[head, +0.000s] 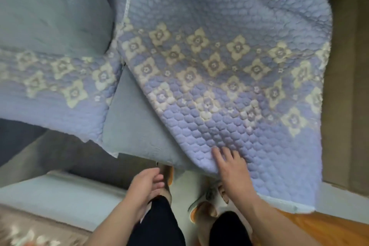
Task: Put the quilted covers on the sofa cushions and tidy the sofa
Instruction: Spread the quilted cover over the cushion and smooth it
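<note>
A lilac quilted cover (pixel 229 78) with a band of cream flowers lies skewed over the right sofa seat, its near corner hanging off the front edge. My right hand (pixel 232 168) rests flat on that near corner, fingers spread, palm down. A bare grey seat cushion (pixel 137 126) shows in a wedge beside the cover. My left hand (pixel 145 187) hovers below the cushion's front edge, fingers loosely curled and holding nothing. A second matching cover (pixel 56 82) lies over the left seat, with a plain grey-blue cushion (pixel 50 10) behind it.
The grey sofa arm (pixel 343 86) rises at the right. My legs in dark trousers and my slippers (pixel 201 209) stand on a pale mat in front of the sofa. Wooden floor (pixel 319 227) shows at lower right, a patterned rug (pixel 30 235) at lower left.
</note>
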A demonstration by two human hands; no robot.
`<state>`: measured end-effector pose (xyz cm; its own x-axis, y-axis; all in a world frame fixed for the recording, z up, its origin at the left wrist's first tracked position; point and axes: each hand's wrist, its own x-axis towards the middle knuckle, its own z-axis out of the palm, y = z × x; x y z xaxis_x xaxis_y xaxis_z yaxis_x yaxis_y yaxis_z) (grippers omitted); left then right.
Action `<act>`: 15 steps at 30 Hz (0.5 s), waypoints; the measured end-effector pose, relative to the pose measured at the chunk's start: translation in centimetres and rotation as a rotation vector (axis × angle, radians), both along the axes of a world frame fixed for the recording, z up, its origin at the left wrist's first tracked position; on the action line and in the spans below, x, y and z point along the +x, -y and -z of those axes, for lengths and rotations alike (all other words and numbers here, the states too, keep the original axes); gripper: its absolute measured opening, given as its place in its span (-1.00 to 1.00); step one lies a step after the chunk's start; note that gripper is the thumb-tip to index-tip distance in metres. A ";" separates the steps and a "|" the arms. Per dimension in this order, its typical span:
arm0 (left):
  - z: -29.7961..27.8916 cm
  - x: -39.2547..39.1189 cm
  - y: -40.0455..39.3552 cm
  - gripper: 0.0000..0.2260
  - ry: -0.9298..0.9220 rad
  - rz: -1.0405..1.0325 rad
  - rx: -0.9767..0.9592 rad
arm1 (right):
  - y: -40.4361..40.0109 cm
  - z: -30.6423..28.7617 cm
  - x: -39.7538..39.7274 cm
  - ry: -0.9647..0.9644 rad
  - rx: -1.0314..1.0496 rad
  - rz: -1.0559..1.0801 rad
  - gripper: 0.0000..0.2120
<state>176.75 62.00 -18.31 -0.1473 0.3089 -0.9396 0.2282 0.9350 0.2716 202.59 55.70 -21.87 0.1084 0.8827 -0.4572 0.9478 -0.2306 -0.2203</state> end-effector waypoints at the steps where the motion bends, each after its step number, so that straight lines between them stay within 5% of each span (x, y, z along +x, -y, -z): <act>1: -0.5 2.0 0.9 -0.80 0.061 -0.002 -0.050 | -1.4 -0.8 0.7 -0.087 0.005 0.131 -0.29; 4: -3.7 7.5 4.4 -0.66 0.311 -0.158 -0.245 | -2.2 -7.5 3.0 -0.314 0.043 0.482 -0.53; 7: -7.2 13.2 6.7 -0.46 0.614 -0.396 -0.372 | -0.7 -14.8 6.2 -0.356 0.130 0.537 -0.69; 10: -10.0 18.8 5.2 -0.39 0.798 -0.639 -0.295 | -1.3 -20.4 8.8 -0.390 0.149 0.535 -0.97; 15: -12.1 22.1 -1.5 -0.54 0.943 -0.906 -0.030 | -2.2 -23.2 10.5 -0.599 0.064 0.788 -0.75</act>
